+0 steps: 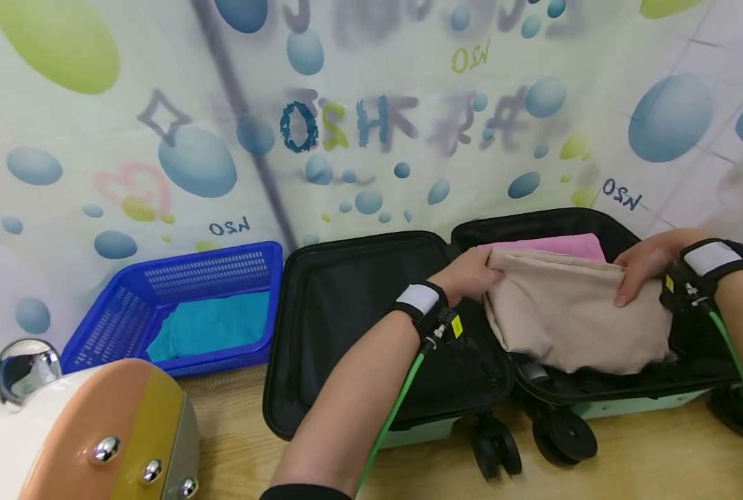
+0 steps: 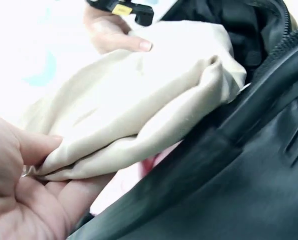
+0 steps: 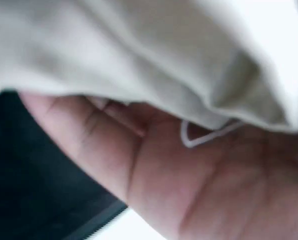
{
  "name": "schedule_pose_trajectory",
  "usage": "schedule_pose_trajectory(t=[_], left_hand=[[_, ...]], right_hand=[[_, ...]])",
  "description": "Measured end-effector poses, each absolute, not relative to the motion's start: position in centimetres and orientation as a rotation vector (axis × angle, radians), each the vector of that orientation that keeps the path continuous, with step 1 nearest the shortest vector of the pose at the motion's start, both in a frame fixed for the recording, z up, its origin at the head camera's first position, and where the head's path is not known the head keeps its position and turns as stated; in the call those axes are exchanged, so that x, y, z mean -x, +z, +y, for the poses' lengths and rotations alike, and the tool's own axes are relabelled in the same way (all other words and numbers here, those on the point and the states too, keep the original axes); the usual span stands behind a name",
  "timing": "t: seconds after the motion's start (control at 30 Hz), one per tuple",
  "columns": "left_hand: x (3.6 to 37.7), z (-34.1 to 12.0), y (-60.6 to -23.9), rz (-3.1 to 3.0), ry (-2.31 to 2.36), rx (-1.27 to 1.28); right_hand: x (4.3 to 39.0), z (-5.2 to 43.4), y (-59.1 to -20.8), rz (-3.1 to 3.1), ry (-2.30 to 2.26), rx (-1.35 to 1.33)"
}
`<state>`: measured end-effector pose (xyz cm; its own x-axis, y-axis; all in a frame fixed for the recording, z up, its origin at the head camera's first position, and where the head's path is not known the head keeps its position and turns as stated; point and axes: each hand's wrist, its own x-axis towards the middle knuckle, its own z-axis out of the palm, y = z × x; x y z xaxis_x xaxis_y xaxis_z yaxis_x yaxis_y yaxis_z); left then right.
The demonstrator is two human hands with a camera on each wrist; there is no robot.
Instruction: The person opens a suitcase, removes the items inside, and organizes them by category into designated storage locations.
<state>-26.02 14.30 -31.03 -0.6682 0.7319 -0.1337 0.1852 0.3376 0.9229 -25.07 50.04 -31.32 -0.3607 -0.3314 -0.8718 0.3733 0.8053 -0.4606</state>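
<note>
A folded beige cloth (image 1: 578,305) lies over the right half of an open black-lined suitcase (image 1: 596,219). My left hand (image 1: 468,274) pinches its upper left corner, the thumb above and the fingers below, as the left wrist view shows. At the far edge my right hand (image 1: 649,260) holds the cloth with the thumb on top; in the right wrist view its fingers (image 3: 79,125) pass underneath. A thin white thread (image 3: 194,142) hangs from the cloth against that palm. Behind the beige cloth, a pink piece (image 1: 559,244) shows inside the suitcase, its lower part hidden.
The suitcase's left half (image 1: 359,319) lies open beside it, with black wheels (image 1: 562,434) toward me. A blue basket (image 1: 159,278) with a teal cloth (image 1: 215,323) stands at the left. In front is a rounded striped object (image 1: 121,430) with metal studs. Green cables run from both wrists.
</note>
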Motion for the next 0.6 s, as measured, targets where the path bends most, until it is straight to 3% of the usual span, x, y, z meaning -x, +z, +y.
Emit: schedule_pose_trajectory(t=[0.33,0.6], left_hand=[[28.1,8.0,-27.8,2.029,1.438,-0.741],[30.2,0.0,-24.6,2.092,1.535,-0.601]], right_hand=[[27.3,44.7,-24.4,1.978,-0.665,0.094],[29.3,37.1,-21.5,2.071,-0.811,0.272]])
